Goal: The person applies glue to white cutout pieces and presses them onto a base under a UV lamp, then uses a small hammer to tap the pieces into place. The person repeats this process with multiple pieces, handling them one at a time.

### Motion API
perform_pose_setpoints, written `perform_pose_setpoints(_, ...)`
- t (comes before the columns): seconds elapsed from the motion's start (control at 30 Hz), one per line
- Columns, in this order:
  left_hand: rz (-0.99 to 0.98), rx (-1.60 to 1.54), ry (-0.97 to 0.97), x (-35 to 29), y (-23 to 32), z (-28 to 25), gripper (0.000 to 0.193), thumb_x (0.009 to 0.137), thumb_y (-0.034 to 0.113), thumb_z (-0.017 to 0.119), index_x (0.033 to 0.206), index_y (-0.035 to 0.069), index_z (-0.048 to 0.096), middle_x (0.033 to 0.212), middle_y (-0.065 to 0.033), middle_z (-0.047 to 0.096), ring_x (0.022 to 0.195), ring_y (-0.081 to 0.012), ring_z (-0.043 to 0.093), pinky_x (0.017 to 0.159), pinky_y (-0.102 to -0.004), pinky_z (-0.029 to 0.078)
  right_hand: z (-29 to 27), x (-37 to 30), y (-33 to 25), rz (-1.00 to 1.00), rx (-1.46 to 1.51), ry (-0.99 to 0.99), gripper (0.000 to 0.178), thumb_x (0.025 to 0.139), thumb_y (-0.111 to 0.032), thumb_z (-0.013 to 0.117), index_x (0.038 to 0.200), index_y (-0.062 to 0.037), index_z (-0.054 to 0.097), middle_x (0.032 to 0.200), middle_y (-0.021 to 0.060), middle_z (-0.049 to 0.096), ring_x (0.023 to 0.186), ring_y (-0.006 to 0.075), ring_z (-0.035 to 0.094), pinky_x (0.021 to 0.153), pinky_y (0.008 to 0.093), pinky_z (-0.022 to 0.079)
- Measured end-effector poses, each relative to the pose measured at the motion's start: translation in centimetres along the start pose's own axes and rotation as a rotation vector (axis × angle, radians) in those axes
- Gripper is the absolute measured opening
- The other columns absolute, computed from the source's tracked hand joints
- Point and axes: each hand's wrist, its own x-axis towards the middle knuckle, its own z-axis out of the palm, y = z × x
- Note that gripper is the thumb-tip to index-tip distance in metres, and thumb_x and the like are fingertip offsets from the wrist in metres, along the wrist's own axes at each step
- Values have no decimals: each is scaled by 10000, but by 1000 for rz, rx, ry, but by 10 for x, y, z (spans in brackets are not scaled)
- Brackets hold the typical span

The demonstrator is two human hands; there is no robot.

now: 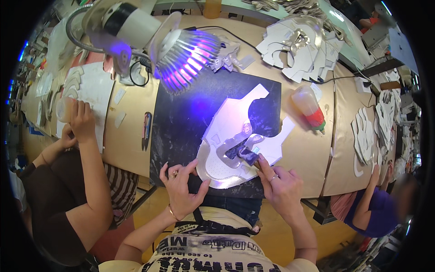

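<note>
A white and silver shoe-upper piece [235, 131] lies flat on a black work mat [186, 122] under a violet lamp. My left hand [181, 186] presses down on the piece's near left edge with spread fingers. My right hand [281, 186] grips a small brush [248, 156] whose dark bristles touch the cut-out middle of the piece.
A gooseneck lamp [181, 54] hangs over the mat's far left. A glue bottle [310, 109] lies to the right, thread snips [146, 129] to the left. Stacks of cut pieces [299, 45] sit at the back. Other people work at my left [81, 122] and right [376, 199].
</note>
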Motion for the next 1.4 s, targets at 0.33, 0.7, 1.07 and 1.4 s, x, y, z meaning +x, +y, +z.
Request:
perform_pose_setpoints(0.33,36,-18,-46,4,4,-1,565,813,210,732,1314,15,560,885,-56,599,942,-236,560,1097,-492,249,17,9,-11,104,-7,-32,442,907,-197,700,1343,-149,644,674,28,573,541,179,549,518,336,400)
perform_pose_setpoints(0.7,5,27,29,28,-4,-16,552,815,106,696,1335,10,538,1149,-143,582,1104,-325,511,1053,-471,300,-9,-10,11,563,75,215,386,930,-200,686,1308,-124,666,709,88,637,539,231,575,534,358,424)
perform_pose_setpoints(1.07,424,195,-435,85,51,45,540,948,304,625,1441,124,498,1543,-142,407,1436,-320,364,1187,-578,197,-19,0,5,352,-60,104,407,901,-237,699,1307,-223,674,687,10,601,588,159,577,577,343,391)
perform_pose_setpoints(1.4,445,335,-432,79,52,54,523,941,293,625,1410,84,528,1510,-184,437,1420,-358,381,1146,-620,261,-21,2,5,342,-76,62,440,902,-232,679,1341,-250,649,737,-8,599,601,147,583,607,329,394)
